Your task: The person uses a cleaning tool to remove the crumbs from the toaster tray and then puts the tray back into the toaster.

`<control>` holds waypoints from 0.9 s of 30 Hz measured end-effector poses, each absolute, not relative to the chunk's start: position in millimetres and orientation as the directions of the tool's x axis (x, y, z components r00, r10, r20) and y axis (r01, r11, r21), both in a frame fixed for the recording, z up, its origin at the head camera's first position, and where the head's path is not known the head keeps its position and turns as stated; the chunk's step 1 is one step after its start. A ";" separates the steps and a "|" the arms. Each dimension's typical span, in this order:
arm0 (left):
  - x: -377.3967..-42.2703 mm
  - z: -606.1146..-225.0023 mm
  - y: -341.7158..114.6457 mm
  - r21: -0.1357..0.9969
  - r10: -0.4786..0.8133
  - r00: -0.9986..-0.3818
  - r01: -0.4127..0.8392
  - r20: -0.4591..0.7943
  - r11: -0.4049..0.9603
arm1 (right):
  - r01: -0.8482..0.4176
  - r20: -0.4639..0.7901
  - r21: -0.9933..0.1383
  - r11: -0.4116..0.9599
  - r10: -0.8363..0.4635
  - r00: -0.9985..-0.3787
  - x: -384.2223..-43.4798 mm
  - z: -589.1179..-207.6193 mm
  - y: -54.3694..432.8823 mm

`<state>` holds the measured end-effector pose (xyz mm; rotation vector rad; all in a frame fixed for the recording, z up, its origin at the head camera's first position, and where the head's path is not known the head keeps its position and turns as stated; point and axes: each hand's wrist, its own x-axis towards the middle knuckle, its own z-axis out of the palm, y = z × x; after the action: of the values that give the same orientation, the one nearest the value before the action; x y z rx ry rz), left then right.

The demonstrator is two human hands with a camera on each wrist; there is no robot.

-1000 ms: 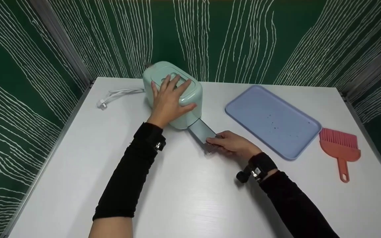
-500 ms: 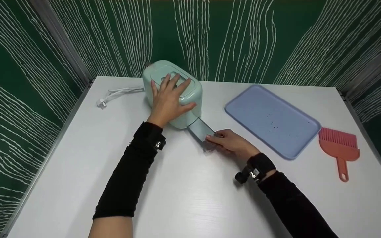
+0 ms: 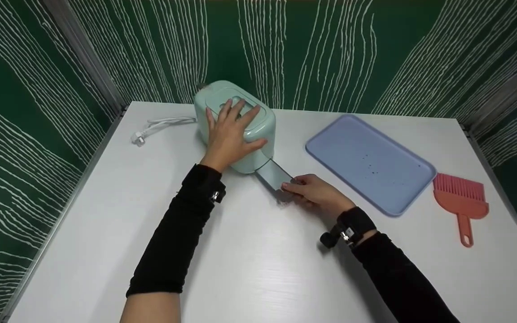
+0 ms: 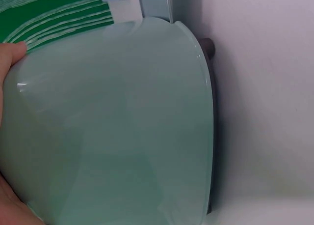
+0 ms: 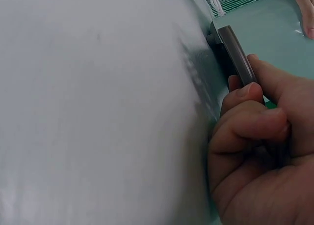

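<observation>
A mint-green toaster (image 3: 264, 130) stands at the back of the white table, left of centre. My left hand (image 3: 229, 139) rests on its top with the fingers spread and the thumb along the near edge. In the left wrist view the toaster's smooth side (image 4: 117, 122) fills most of the picture. From the base of its near end a flat crumb tray (image 3: 273, 174) sticks out toward the right. My right hand (image 3: 317, 193) pinches this tray's outer end between thumb and fingers. The right wrist view shows the tray's dark end (image 5: 238, 53) in the curled fingers.
A shallow blue tray (image 3: 352, 166) with dark crumbs on it lies right of the toaster. Beside its right corner is a red-orange hand brush (image 3: 462, 204) with pink bristles. The toaster's white cord and plug (image 3: 138, 138) lie to the left. Green walls enclose the table.
</observation>
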<state>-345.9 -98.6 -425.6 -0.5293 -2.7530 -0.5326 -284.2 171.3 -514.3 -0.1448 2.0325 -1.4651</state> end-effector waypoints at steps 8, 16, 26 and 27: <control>-345.0 -424.2 -98.6 0.298 0.295 -0.898 0.394 0.328 0.869 | 0.248 -0.416 -0.881 0.404 -0.409 -0.812 -285.0 -511.6 170.0; -344.1 -423.9 -97.9 0.292 0.294 -0.895 0.395 0.334 0.871 | 0.215 -0.394 -0.869 0.445 -0.361 -0.845 -286.6 -512.5 167.5; -344.4 -424.0 -98.2 0.297 0.294 -0.896 0.395 0.332 0.869 | 0.246 -0.396 -0.869 0.429 -0.304 -0.867 -288.3 -510.8 160.9; -344.4 -424.0 -98.3 0.299 0.293 -0.897 0.394 0.331 0.869 | 0.250 -0.395 -0.872 0.421 -0.304 -0.867 -288.5 -511.2 160.5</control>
<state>-344.4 -98.3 -424.0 -0.5190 -2.7661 -0.5266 -288.5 160.5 -511.2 -0.0455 2.1769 -1.4587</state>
